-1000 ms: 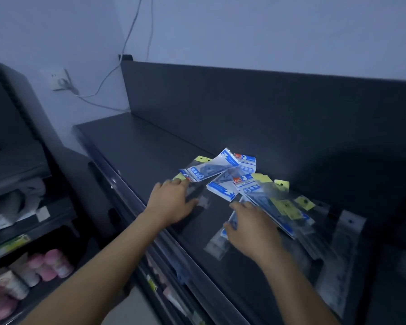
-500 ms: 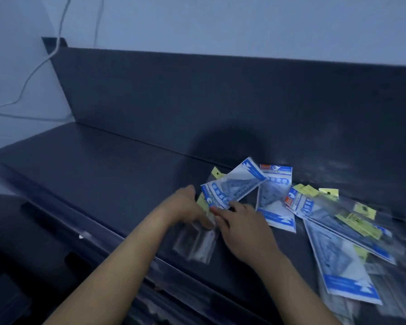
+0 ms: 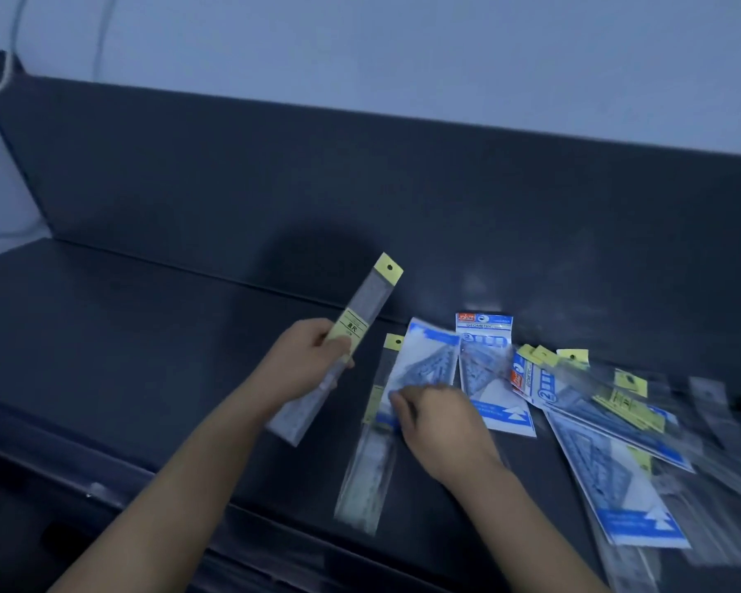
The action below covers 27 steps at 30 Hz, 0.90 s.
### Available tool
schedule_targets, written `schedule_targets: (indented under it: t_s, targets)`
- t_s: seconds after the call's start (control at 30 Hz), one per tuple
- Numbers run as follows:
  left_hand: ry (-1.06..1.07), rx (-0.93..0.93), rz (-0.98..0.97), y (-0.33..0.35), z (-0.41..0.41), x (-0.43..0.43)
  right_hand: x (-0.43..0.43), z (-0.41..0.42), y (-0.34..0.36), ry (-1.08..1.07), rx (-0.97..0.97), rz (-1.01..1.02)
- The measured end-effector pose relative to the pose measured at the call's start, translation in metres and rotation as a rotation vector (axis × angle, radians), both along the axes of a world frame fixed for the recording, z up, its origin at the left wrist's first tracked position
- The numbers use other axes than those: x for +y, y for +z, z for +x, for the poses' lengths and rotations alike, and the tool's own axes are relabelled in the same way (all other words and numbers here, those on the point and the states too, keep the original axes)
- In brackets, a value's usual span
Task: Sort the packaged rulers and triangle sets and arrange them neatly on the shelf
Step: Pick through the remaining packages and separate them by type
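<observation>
A dark shelf (image 3: pixel 146 336) runs across the view, with an upright back panel (image 3: pixel 360 186) behind it and a raised front lip (image 3: pixel 103 490) nearest the viewer. The left third of the shelf surface is open room, seemingly the best place to start a tidy row.

Left of centre, the left hand (image 3: pixel 304 365) grips 1 packaged ruler (image 3: pixel 373 297) around its middle, lifted off the shelf and tilted, its yellow header pointing up and right.

Just right of it, a second ruler (image 3: pixel 371 460) lies flat, partly under a triangle set (image 3: pixel 428 357). The right hand (image 3: pixel 441 425) has its fingers curled onto that set's lower end, apparently pinching it.

Farther right, a loose pile (image 3: pixel 595 404) of overlapping rulers and triangle sets reaches the frame edge.

Sorting looks barely begun. The likely next move is laying the held ruler down in the open left area, square to the back panel and clear of the front lip.
</observation>
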<state>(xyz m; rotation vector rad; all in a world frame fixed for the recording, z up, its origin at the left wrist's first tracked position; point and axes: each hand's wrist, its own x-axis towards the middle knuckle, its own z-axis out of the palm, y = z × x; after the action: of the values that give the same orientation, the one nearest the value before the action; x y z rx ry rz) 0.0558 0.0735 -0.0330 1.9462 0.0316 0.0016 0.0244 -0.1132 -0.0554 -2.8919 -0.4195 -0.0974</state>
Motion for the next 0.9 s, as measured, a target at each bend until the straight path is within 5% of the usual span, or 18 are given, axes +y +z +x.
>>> schedule_targets:
  t_s: [0.3,0.63,0.73,0.9]
  targets:
    - [-0.067,0.117,-0.036,-0.003,0.005,-0.027,-0.017,0.019,-0.004,-0.338,0.037,-0.074]
    - [-0.064,0.150,-0.119,-0.003,0.016,-0.045,-0.023,0.066,0.019,-0.452,0.415,0.249]
    - [-0.146,0.140,-0.113,-0.001,0.025,-0.045,-0.030,0.066,0.018,-0.435,0.445,0.542]
    - [-0.291,0.159,-0.101,0.007,0.047,-0.053,-0.037,0.049,0.020,-0.368,0.475,1.340]
